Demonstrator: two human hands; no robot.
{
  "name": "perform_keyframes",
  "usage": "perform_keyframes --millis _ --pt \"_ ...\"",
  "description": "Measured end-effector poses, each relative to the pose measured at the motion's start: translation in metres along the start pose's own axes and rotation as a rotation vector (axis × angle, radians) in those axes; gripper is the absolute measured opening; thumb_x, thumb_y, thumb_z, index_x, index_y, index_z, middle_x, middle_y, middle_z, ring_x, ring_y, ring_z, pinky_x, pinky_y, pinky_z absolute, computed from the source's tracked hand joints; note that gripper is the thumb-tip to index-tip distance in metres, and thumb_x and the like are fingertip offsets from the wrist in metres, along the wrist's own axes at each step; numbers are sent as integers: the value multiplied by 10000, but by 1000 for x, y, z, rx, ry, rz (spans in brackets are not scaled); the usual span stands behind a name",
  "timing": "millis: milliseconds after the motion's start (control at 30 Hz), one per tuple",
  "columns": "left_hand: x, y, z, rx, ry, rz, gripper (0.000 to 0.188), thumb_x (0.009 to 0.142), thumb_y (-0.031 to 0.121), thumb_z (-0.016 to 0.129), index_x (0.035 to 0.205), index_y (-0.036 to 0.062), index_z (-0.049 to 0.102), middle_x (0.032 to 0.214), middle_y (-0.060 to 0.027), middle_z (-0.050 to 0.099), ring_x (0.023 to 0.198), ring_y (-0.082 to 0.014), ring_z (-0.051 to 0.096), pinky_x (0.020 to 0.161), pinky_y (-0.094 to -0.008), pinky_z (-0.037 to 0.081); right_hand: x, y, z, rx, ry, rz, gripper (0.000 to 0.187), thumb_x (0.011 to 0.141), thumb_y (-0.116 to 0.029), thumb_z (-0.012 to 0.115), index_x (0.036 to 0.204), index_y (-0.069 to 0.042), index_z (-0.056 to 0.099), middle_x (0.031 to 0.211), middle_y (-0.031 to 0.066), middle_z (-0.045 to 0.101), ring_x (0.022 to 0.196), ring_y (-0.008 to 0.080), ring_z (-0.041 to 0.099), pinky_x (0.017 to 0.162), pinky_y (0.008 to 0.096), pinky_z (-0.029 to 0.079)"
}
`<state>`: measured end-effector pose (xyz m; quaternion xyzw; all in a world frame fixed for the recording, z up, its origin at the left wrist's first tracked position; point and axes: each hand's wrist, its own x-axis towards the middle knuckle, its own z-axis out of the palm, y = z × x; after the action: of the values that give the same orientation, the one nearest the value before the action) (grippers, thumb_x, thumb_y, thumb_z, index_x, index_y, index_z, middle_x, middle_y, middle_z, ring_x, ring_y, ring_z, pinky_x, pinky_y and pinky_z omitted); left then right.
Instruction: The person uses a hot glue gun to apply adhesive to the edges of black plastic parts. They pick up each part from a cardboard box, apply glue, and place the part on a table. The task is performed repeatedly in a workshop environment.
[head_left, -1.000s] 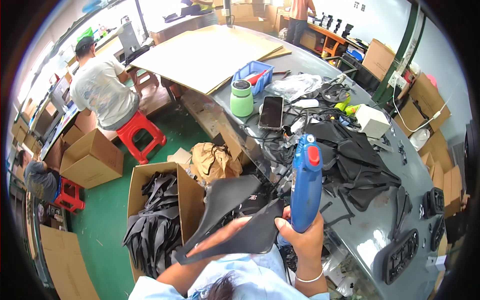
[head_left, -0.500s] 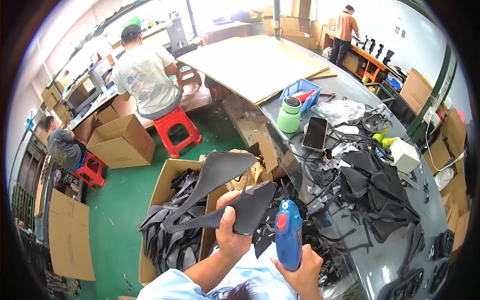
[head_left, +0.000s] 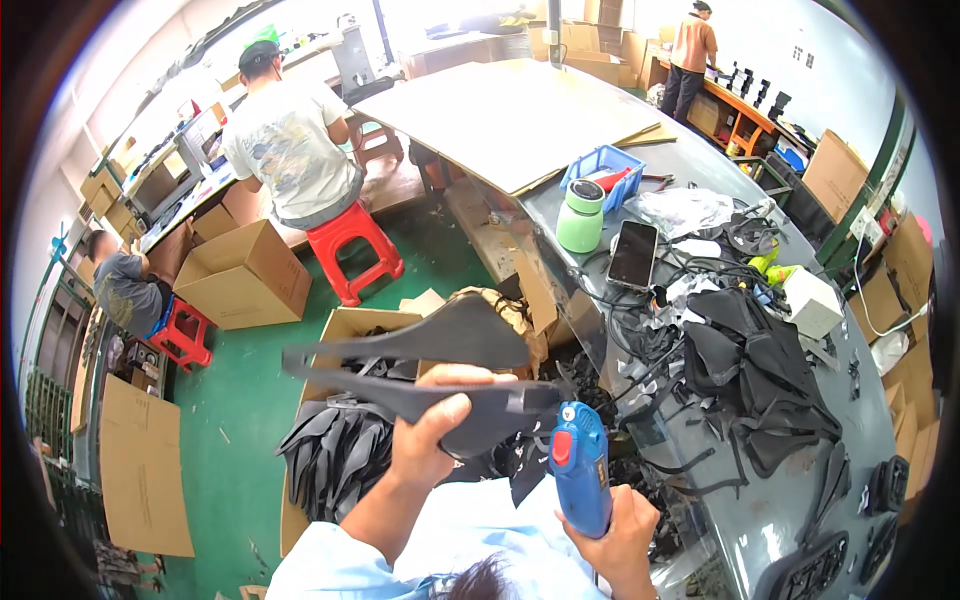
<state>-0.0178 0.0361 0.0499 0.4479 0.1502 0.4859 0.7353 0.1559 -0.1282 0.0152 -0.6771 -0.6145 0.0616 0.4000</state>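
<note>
left hand (head_left: 425, 435) gripping black saddle cover (head_left: 420, 375) over open carton (head_left: 345, 330); right hand (head_left: 615, 525) clutching blue glue gun (head_left: 580, 470) beside cluttered table edge (head_left: 590, 350); green floor (head_left: 240, 380) lying open leftward.

Single head-worn fisheye view, angled steeply down and forward. Closest at the lower edge: left hand (head_left: 430, 440) and right hand (head_left: 620, 530), forearms entering from below. Grey tabletop (head_left: 800, 500) running off to the right, green floor (head_left: 240, 380) to the left, far workstations bent along the upper rim. Dark circular vignette at the corners. No second view.
</note>
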Motion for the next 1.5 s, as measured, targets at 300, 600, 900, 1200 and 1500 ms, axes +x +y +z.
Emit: perform_keyframes --millis 300,600,900,1200,1500 --pt "13 38 7 134 60 -228 346 773 126 534 1056 -71 565 965 -149 622 872 -181 620 784 -285 502 -8 3 4 -141 -16 -36 346 553 -152 770 728 -47 490 592 104 511 541 314 519 522 409 384" --pt "17 37 14 356 -54 -315 304 765 113 572 1016 -57 592 952 -137 632 881 -188 622 802 -304 493 -9 3 5 -134 -34 -44 341 560 -153 769 722 -48 489 585 103 510 543 313 522 528 404 394" --pt "2 -29 -56 470 200 -510 291 802 143 658 1051 18 570 995 -60 612 882 -139 595 796 -268 481 -21 0 13 -235 -45 74 429 620 -292 813 770 -53 491 637 161 543 577 369 549 525 428 429" --pt "7 -47 -228 282 839 -145 287 850 196 594 1072 49 484 973 -94 600 863 -212 621 696 -386 545 -25 12 17 -191 -127 185 413 620 -264 800 805 -49 500 633 175 557 613 388 564 553 453 431" --pt "-35 -110 -364 10 1107 -451 341 895 218 545 1141 -5 467 1119 -164 546 909 -287 605 707 -432 554 -33 14 22 -164 -180 257 429 606 -236 793 853 -46 499 663 196 564 646 413 560 575 462 433"
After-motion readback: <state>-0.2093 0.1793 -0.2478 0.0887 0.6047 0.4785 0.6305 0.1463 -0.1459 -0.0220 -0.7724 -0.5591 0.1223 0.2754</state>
